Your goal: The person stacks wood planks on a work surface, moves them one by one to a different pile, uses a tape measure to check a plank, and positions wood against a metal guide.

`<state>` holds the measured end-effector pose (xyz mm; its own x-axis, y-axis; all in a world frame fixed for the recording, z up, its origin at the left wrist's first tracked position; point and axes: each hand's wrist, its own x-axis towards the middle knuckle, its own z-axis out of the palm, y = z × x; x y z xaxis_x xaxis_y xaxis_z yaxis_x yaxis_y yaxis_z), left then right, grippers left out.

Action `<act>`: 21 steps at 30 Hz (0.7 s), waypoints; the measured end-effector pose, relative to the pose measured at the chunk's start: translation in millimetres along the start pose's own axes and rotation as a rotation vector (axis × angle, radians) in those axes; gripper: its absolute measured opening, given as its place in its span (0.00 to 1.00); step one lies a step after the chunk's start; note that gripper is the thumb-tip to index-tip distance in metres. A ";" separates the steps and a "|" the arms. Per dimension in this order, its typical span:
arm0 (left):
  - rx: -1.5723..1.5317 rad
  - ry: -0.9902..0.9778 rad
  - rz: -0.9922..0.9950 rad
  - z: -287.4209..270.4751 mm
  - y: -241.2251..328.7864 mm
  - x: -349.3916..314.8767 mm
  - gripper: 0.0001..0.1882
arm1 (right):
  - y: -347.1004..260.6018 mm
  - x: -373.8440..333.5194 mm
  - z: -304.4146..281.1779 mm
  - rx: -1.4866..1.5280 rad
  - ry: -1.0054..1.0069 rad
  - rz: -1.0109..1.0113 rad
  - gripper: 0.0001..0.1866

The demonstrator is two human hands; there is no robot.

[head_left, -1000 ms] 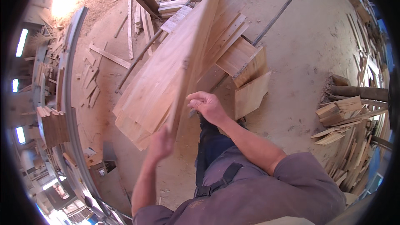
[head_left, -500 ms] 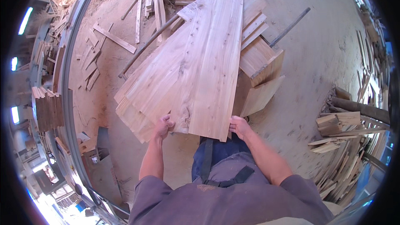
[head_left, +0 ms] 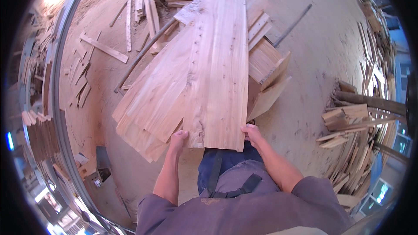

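Note:
A wide pale wooden board with dark knots lies lengthwise in front of me, its near end at my waist. My left hand is closed on the board's near left corner. At the near right edge, my right hand grips the same board, thumb on top and fingers mostly hidden below. Beneath it, more wide boards fan out to the left, overlapping one another. What supports the pile is mostly covered.
Right of the pile stand wooden panels and a box-like wooden piece. A bar juts out beyond them. Offcuts litter the floor at left, beside a long metal rail. Stacked scrap wood lies at right.
The top board's near end has swung slightly left over the fanned boards, and the board now lies straighter ahead of me. Both hands keep their grip. The whole view has shifted a little.

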<state>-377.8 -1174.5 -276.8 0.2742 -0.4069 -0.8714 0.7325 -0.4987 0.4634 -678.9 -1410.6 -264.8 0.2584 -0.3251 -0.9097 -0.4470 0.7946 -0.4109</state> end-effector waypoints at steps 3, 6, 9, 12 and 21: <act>0.050 -0.023 -0.003 -10.0 -8.9 8.2 0.16 | 4.6 2.6 1.0 -0.022 0.050 0.002 0.12; -0.029 -0.027 -0.055 0.1 1.6 5.4 0.19 | 10.4 7.4 -1.0 -0.010 0.065 -0.001 0.11; -0.077 -0.029 -0.058 5.3 5.6 1.6 0.22 | 8.1 4.3 1.9 0.045 0.041 -0.018 0.12; -0.055 -0.016 -0.076 1.1 0.6 2.9 0.22 | 9.8 5.7 1.4 -0.010 0.077 -0.007 0.14; -0.091 -0.022 -0.002 6.2 -18.6 8.9 0.18 | 20.9 19.7 -4.4 -0.084 0.159 -0.122 0.11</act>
<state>-392.9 -1173.6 -292.2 0.2597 -0.4237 -0.8678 0.7866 -0.4285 0.4446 -686.9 -1402.6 -291.6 0.1793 -0.4987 -0.8480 -0.4920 0.7010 -0.5162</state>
